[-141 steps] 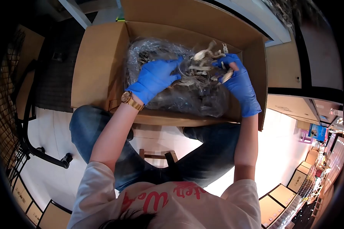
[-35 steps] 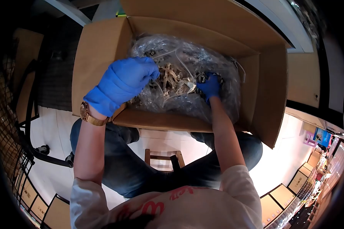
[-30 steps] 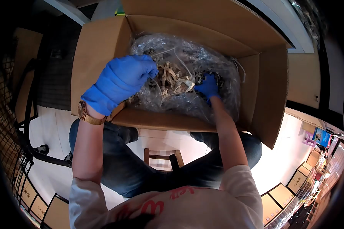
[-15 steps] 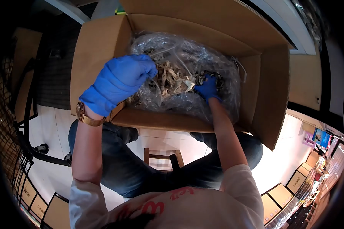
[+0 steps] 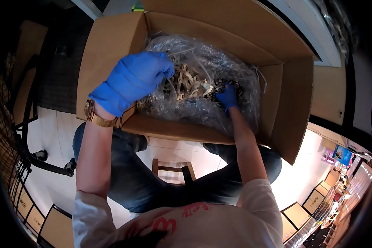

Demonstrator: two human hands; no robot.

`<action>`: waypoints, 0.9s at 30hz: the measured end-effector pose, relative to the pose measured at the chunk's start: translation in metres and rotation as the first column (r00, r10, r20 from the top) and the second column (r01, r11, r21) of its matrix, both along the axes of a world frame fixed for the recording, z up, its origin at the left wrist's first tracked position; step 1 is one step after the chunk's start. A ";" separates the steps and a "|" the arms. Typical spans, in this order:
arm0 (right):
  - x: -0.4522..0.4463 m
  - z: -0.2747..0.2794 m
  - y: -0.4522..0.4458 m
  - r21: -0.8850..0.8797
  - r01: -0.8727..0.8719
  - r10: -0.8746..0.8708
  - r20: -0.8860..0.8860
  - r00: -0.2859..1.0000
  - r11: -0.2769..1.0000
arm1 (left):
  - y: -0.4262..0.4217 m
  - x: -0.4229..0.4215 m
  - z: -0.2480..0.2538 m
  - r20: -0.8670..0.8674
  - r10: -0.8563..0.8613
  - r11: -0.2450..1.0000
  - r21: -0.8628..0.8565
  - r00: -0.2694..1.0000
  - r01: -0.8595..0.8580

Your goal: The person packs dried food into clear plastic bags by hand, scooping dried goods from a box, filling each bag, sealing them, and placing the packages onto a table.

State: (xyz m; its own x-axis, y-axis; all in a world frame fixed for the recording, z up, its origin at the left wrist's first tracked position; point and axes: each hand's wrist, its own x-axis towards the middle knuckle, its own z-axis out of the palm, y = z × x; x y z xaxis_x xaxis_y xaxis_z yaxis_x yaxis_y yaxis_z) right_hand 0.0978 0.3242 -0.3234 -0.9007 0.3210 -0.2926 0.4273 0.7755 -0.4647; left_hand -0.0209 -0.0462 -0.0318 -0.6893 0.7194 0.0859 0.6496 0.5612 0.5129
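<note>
My left hand [image 5: 140, 76], in a blue glove with a gold watch at the wrist, is closed in a pinch on the edge of a clear plastic bag [image 5: 174, 91]. Pale brown, shrivelled dried strips [image 5: 188, 82] lie in that bag. Right of them, my right hand [image 5: 228, 97], also gloved in blue, reaches down among dark, curled dried pieces [image 5: 239, 87], its fingers dug in and partly hidden. A large crinkled clear liner bag [image 5: 186, 111] surrounds all of this inside an open cardboard box [image 5: 219, 25].
The box's flaps stand out at the left [image 5: 107, 58] and right [image 5: 295, 103]. My knees are beneath its near edge, above a wooden stool [image 5: 169, 168]. A black wheeled frame [image 5: 41, 163] stands at the left. Several cartons [image 5: 297, 215] and shelves are lower right.
The view has shifted slightly. My left hand keeps its pinch on the bag edge, while my right hand has moved a little among the dark pieces.
</note>
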 end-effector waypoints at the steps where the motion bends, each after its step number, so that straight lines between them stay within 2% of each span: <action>1: 0.001 0.000 0.002 0.032 -0.003 0.004 -0.029 1.000 0.999 | 0.000 -0.001 0.000 0.000 0.005 1.000 0.002 1.000 -0.005; 5: 0.001 0.001 0.021 -0.016 -0.027 0.027 -0.040 0.999 0.999 | -0.001 -0.003 0.002 0.034 0.015 1.000 0.016 0.999 -0.016; 7: -0.002 0.015 0.029 -0.037 0.007 -0.004 0.076 0.997 0.999 | -0.001 -0.004 0.003 0.054 0.037 0.999 0.010 0.998 -0.038; 8: -0.002 0.019 0.035 -0.153 -0.007 0.013 0.038 0.999 0.988 | -0.002 -0.005 0.002 0.058 0.038 0.999 -0.007 0.998 -0.038; 11: -0.006 0.038 0.038 -0.184 -0.021 0.023 0.010 1.000 0.983 | -0.003 -0.006 0.000 0.075 0.042 0.999 -0.029 0.996 -0.040; 12: -0.010 0.045 0.043 -0.178 -0.023 0.025 0.011 1.000 0.984 | -0.003 -0.006 0.000 0.084 0.038 0.999 -0.038 0.996 -0.035; 14: -0.018 0.058 0.052 0.035 0.011 -0.015 0.109 0.994 0.999 | -0.002 -0.007 0.001 0.093 0.026 0.999 -0.040 0.995 -0.023; 15: -0.020 0.074 0.051 0.042 0.011 -0.016 0.107 0.994 0.999 | -0.002 -0.008 0.002 0.102 0.014 0.999 -0.049 0.995 -0.009; 17: -0.025 0.126 0.036 -0.396 0.043 0.017 0.146 0.989 0.917 | -0.001 -0.008 0.002 0.097 0.007 0.999 -0.041 0.995 -0.003; 21: -0.036 0.191 0.005 -0.279 -0.034 0.093 0.204 0.975 0.960 | 0.004 -0.004 0.006 0.113 -0.006 0.997 -0.070 0.994 0.014; 24: -0.033 0.220 -0.006 -0.283 -0.045 0.084 0.125 0.989 0.958 | 0.011 0.001 0.004 0.066 -0.078 0.997 0.011 0.995 0.078; 26: -0.029 0.247 -0.019 -0.444 0.048 -0.045 0.018 0.999 0.895 | 0.020 0.006 0.000 0.053 -0.107 0.994 0.029 0.993 0.105; 27: -0.028 0.259 -0.020 -0.443 0.051 -0.049 0.015 0.999 0.895 | 0.024 0.008 -0.002 0.043 -0.133 0.990 0.046 0.990 0.131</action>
